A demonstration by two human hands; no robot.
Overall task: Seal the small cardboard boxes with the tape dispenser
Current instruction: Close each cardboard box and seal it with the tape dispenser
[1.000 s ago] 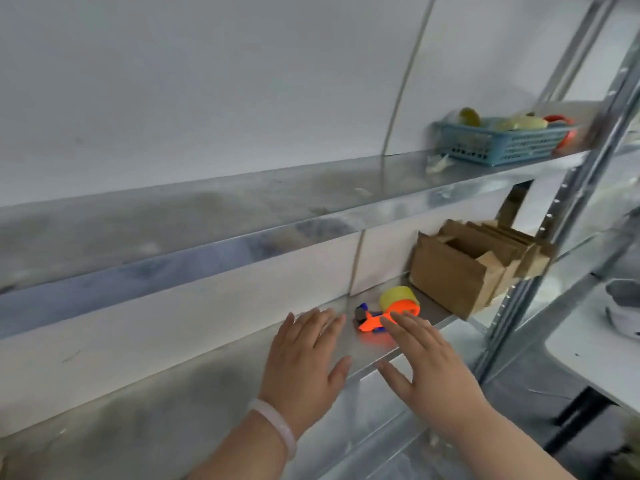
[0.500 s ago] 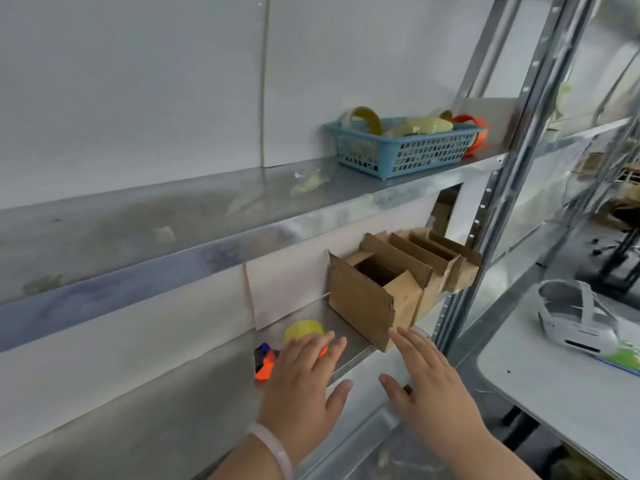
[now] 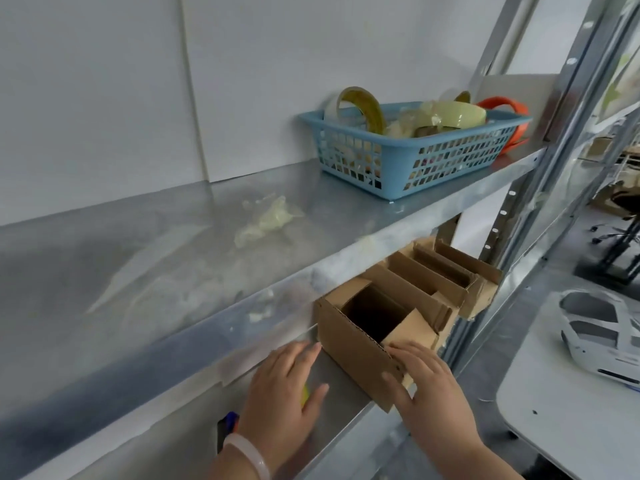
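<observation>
Cardboard boxes (image 3: pixel 433 282) stand in a row on the lower shelf (image 3: pixel 343 407), flaps up, beneath the upper shelf (image 3: pixel 156 258). The right hand (image 3: pixel 433 389) grips the near corner of the first box (image 3: pixel 349 341), with its fingers (image 3: pixel 412 351) curled over a side flap and its thumb (image 3: pixel 393 384) on the front wall. The left hand (image 3: pixel 280 396) is spread, fingers straight, just left of that box and over the dispenser (image 3: pixel 230 418) on the same shelf. Only the dispenser's blue end and a yellow sliver show, and I cannot tell if the palm touches it. A pale bracelet (image 3: pixel 249 453) circles the left wrist. On the upper shelf sit a blue basket (image 3: pixel 398 161) of tape rolls (image 3: pixel 363 102) and some crumpled tape (image 3: pixel 270 220). A white headset (image 3: pixel 602 337) lies on the table (image 3: pixel 571 431) to the right.
</observation>
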